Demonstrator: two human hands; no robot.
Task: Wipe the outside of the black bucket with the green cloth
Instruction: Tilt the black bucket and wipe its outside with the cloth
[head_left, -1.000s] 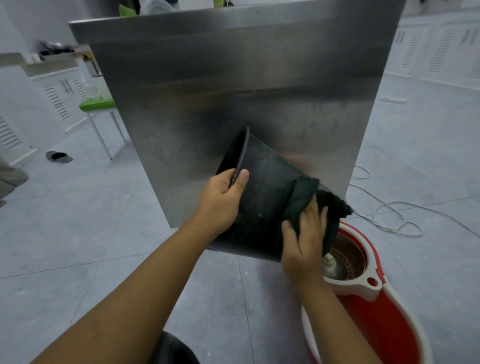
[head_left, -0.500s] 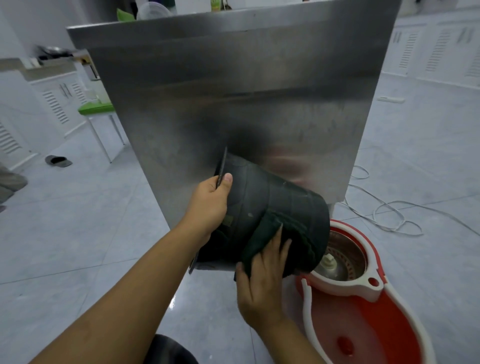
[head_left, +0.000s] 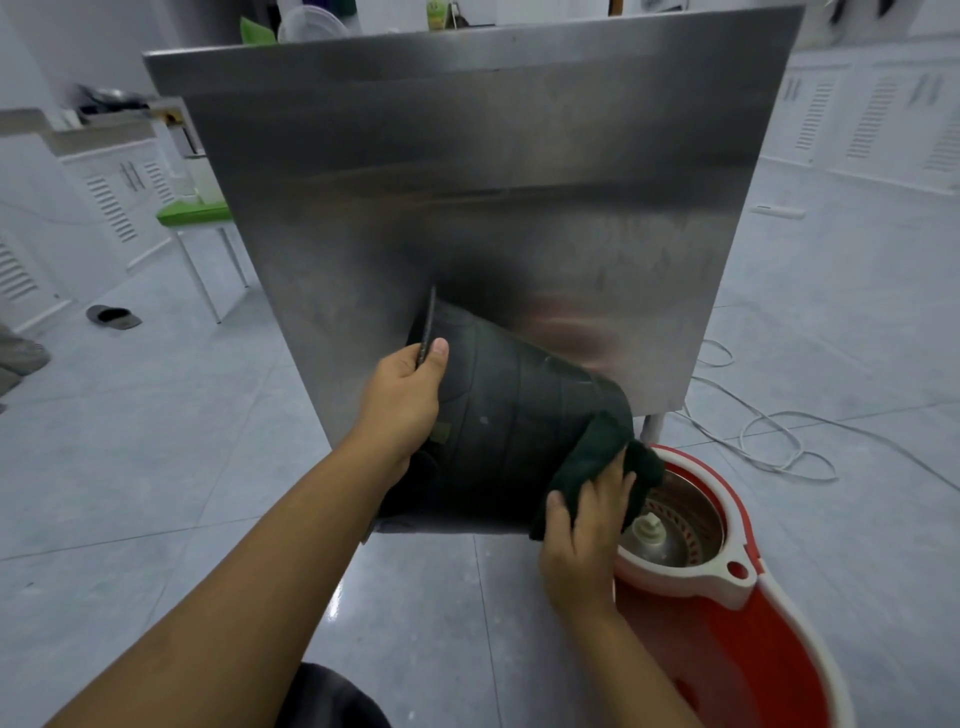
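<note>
The black bucket (head_left: 511, 415) lies tilted on its side in the air, its rim pointing left and its base to the lower right, in front of a steel panel. My left hand (head_left: 405, 402) grips the rim, thumb on the outside wall. My right hand (head_left: 584, 525) presses the dark green cloth (head_left: 592, 460) against the bucket's outer wall near its base. The cloth bunches around the bucket's lower right edge and part of it is hidden under my fingers.
The steel side panel of a table (head_left: 493, 197) stands right behind the bucket. A red and white spin mop bucket (head_left: 727, 613) sits on the tiled floor at lower right. White cables (head_left: 769, 431) trail at right. A green-topped stool (head_left: 195, 215) and a slipper (head_left: 111, 316) are at left.
My right hand has slid the cloth along the bucket wall, from the lower middle half a second ago to the base end at right. The left hand keeps its grip on the rim.
</note>
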